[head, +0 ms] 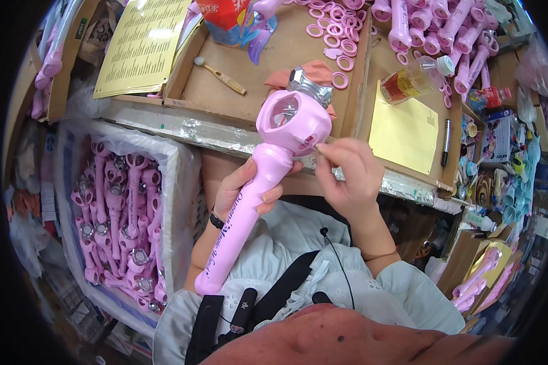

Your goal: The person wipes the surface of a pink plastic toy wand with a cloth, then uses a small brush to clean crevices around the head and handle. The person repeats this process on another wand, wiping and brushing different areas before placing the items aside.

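A pink plastic toy wand [237,219] lies slanted across the view, its round head uppermost, with an oval window in the head and a silver faceted crown piece [308,86] on top. My left hand [251,187] is closed around its neck, just below the head. At the right side of the head, my right hand [349,171] has thumb and forefinger pinched together beside a small opening; whether something thin is between them cannot be told. Behind the crown lies an orange cloth [319,73]. Dark lettering runs along the handle.
Pink rings [340,80], a toothbrush [219,75] and a plastic bottle [415,80] lie on cardboard trays ahead. Yellow sheets [404,130] and a black marker [445,142] are at the right. A lined crate [180,205] of pink wands stands at the left; more wand parts [456,27] lie far right.
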The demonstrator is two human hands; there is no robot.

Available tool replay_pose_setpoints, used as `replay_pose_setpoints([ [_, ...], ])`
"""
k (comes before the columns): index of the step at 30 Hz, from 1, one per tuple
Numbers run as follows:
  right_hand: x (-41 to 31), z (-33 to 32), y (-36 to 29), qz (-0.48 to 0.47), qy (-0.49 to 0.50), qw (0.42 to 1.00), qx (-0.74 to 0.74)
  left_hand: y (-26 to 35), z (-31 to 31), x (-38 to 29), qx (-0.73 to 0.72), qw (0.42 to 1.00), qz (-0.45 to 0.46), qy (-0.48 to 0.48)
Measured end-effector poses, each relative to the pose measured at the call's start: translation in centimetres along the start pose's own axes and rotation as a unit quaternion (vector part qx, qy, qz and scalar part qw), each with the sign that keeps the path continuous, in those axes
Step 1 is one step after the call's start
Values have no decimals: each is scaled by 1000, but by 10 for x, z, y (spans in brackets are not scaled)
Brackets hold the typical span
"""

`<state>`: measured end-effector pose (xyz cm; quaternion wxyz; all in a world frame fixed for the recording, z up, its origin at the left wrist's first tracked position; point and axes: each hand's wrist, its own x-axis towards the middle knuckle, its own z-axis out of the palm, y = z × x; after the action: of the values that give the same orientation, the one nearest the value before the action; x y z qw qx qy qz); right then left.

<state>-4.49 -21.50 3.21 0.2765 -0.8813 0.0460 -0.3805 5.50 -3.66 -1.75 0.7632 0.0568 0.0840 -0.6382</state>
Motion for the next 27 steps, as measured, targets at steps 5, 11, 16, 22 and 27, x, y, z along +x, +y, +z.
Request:
replay_pose_setpoints([
  [5, 8, -6, 1, 97, 54, 994, -14, 1, 0, 0, 100, 995, 16, 8],
  [11, 10, -12, 20, 239, 128, 963, 0, 6, -18, -1, 78, 996, 7, -35],
  [16, -9, -6, 25, 353, 69, 863, 354, 8, -49, 3, -13, 988, -18, -155],
  [22, -18, 3, 28, 282, 43, 923, 258, 5, -65, 6, 47, 987, -21, -151],
  [27, -16, 2, 28, 265, 39, 939, 216, 3, -67, 10, 29, 983, -16, -180],
])
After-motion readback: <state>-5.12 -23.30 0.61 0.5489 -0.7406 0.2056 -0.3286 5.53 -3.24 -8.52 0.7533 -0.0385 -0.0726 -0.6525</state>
